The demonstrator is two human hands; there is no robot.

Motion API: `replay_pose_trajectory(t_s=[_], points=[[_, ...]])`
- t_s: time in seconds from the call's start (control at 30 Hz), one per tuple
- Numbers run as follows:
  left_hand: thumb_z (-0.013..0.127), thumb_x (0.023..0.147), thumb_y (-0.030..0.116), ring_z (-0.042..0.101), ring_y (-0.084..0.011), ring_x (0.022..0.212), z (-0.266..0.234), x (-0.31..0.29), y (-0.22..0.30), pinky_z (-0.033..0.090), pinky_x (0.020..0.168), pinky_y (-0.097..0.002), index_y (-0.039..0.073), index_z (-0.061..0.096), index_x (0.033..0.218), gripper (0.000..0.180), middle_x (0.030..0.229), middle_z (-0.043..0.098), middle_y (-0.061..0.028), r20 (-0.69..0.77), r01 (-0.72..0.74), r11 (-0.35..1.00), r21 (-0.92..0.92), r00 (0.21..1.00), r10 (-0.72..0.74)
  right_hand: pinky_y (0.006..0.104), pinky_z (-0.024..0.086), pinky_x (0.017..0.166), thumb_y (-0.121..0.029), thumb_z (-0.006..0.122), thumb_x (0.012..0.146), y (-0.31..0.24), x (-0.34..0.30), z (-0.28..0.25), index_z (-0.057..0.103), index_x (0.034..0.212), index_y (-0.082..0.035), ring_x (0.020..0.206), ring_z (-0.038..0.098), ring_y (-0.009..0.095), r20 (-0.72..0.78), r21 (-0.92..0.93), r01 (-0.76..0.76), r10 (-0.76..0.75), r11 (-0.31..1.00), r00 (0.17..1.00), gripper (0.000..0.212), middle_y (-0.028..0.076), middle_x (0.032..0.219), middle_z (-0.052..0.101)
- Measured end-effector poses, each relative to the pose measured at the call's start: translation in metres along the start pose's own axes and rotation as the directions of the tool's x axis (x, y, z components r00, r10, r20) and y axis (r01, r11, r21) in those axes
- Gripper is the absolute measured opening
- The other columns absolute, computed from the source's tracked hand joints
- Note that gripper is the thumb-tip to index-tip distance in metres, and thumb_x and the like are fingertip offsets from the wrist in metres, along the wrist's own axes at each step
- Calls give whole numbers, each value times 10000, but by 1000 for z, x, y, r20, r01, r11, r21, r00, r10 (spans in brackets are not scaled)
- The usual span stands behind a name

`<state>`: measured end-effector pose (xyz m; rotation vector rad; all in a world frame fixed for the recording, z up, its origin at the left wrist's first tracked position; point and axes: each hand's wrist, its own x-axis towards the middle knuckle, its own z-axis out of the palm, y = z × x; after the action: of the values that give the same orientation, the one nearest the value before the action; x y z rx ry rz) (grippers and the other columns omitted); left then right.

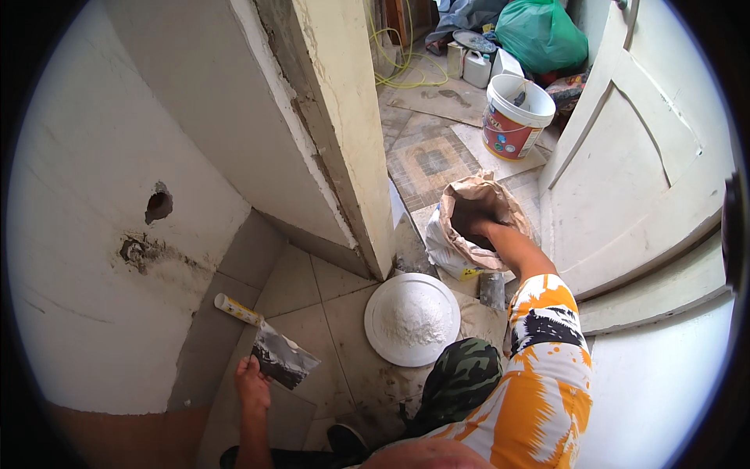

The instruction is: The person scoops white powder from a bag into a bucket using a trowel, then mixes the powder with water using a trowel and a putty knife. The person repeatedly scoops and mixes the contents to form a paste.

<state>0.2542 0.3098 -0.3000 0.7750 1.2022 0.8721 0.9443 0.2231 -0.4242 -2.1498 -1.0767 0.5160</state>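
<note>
My right hand (483, 228) reaches into the open mouth of a brown paper sack (500, 205) standing on the floor; the fingers are hidden inside it. In front of my knee sits a white round dish (381, 344) with a heap of white powder (414, 316). At the lower left, my left hand (251, 383) is low by the floor, its fingers pinching the near corner of a trowel's grey blade (283, 358). The trowel's yellow handle (237, 309) points toward the white wall.
The white wall (94, 258) on the left has a hole (158, 205) and a dirty chipped patch. A pillar corner (344, 148) stands ahead and a white door (633, 172) hangs at the right. Beyond are a paint bucket (512, 117), a green bag (541, 33), a yellow hose (398, 66) and canisters.
</note>
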Motion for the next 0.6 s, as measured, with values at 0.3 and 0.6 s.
replay_pose_trajectory(t_s=[0.3,0.6], points=[[582,993,205,585,-113,712,3,0,6,474,636,-293,133,555,994,77,855,619,19,-21,-13,1000,-6,1000,13,374,473,459,-150,644,844,-20,-4,-11,673,900,-19,557,637,215,-14,332,-145,159,932,987,146,129,687,659],[614,982,252,608,-113,780,-7,7,-1,477,677,-278,155,582,1028,112,924,639,26,25,0,999,-44,1000,1,336,308,348,-216,661,843,-56,-47,-54,668,716,-9,389,488,167,-22,270,-354,374,895,927,243,71,559,563]])
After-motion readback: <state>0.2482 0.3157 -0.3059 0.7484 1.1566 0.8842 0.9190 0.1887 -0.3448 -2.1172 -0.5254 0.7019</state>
